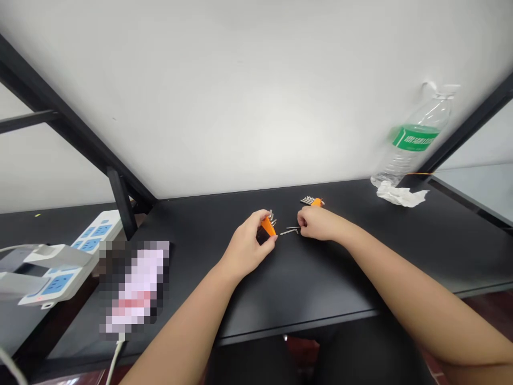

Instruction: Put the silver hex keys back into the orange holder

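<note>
My left hand [249, 245] is closed around an orange hex key holder [268, 226], with the bent ends of several silver keys sticking out at its top right. Just right of it, my right hand [316, 222] is pinched on the end of a thin silver hex key [293, 228]. Another hex key [287, 232], its short end bent, lies on the black table directly in front of those fingers. Behind my right hand rests a second orange holder [317, 202] with several keys in a row, partly hidden by the hand.
The black table [192, 230] meets a white wall at the back. A clear bottle [417, 138] with a green label and a crumpled tissue [401, 195] stand at the right. On the left are a blurred-out phone [138, 283] with a cable and a power strip [94, 240].
</note>
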{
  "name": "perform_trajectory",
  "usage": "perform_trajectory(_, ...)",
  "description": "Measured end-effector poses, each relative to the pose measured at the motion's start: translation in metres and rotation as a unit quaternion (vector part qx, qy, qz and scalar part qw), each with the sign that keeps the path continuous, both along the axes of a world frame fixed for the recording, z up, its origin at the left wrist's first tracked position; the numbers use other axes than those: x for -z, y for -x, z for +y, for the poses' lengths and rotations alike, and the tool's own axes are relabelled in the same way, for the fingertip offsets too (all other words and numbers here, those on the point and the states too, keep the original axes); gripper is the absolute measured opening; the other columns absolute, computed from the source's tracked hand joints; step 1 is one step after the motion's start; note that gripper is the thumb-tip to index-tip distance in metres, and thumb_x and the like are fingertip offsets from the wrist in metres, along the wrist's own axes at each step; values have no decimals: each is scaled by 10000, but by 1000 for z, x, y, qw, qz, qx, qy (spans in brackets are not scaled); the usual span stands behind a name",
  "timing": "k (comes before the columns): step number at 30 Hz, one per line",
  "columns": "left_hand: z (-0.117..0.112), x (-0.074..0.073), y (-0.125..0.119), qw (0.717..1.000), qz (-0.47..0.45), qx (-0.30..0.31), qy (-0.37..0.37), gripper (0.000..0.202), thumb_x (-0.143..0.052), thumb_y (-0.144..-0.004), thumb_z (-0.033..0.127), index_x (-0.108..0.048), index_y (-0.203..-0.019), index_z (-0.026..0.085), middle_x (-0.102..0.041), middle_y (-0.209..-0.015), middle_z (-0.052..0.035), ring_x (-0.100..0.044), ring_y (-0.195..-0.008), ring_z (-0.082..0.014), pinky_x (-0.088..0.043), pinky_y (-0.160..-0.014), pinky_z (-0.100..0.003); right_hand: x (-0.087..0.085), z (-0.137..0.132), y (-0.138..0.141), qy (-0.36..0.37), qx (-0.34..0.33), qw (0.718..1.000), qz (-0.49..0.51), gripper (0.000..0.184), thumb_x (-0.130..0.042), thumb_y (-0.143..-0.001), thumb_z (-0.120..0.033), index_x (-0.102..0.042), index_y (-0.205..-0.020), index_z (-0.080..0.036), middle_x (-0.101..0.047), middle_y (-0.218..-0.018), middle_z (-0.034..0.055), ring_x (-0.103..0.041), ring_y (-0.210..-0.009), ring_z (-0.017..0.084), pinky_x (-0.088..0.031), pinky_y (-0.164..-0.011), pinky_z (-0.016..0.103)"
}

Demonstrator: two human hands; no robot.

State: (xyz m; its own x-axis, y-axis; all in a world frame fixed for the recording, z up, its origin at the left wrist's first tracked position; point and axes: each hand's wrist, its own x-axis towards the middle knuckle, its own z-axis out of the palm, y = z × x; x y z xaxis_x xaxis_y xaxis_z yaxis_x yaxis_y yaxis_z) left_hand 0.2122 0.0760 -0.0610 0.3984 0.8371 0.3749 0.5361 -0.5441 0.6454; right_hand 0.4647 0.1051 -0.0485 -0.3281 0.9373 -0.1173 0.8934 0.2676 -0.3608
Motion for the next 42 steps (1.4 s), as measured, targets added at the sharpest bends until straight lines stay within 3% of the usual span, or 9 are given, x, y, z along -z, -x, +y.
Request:
perform_trajectory(3, 0, 0, 0, 1000, -7, -18, 9, 548, -718, -846, 232, -504, -1350, 259, -682, -1302, -65, -686, -1172, -225, -564, -1029, -384, -7, -5, 1, 18, 18, 1000, -2, 151, -678, -726, -102, -567, -695, -199, -633, -682, 10, -526, -555, 146, -358, -527, 270)
perform_trajectory(5, 1, 0, 1, 1000, -10, -28, 6, 555, -722, -841, 230, -501, -1350, 260, -684, -1313, -67, -690, -1178, -228, -568, -1028, -388, -12, -9, 2, -6, -30, 997, 67, 143, -635, -749, -74, -567, -732, -198, -630, -716, -2, -545, -614, 145, -389, -571, 263)
perform_trajectory(9, 2, 1, 1, 999, -9, -44, -15, 546, -730, -834, 232, -513, -1334, 263, -701, -1272, -62, -712, -1123, -228, -588, -990, -391, -18, -14, 5, -93, -143, 963, 209, 143, -575, -832, -55, -607, -829, -195, -619, -802, -2, -560, -739, 140, -433, -669, 255)
perform_trajectory(14, 0, -1, 0, 998, -26, -45, -23, 526, -732, -836, 233, -523, -1317, 258, -720, -1211, -54, -728, -1070, -215, -609, -948, -372, -17, -16, 7, -152, -178, 948, 216, 152, -565, -922, -92, -672, -878, -190, -618, -870, 27, -569, -779, 147, -443, -709, 281)
perform_trajectory(25, 1, 1, 1, 999, -16, -42, -24, 538, -735, -834, 244, -516, -1326, 265, -712, -1252, -47, -713, -1123, -218, -586, -988, -370, -18, -18, 7, -183, -183, 941, 219, 177, -544, -992, -135, -699, -933, -196, -653, -936, 51, -614, -843, 166, -488, -768, 309)
perform_trajectory(33, -2, -3, 2, 997, 68, -17, -32, 528, -704, -834, 229, -514, -1324, 280, -721, -1214, -33, -737, -971, -209, -594, -875, -355, -14, -24, 12, -210, -208, 940, 169, 247, -485, -1003, -114, -716, -1036, -193, -638, -1024, 89, -625, -837, 179, -520, -734, 318)
perform_trajectory(42, -4, -3, -2, 998, 57, -17, -20, 502, -692, -835, 247, -516, -1304, 278, -719, -1211, -25, -729, -1030, -213, -576, -880, -339, -2, -25, 35, -159, -205, 932, 255, 173, -517, -919, -35, -574, -939, -198, -571, -936, 35, -560, -813, 161, -486, -729, 296)
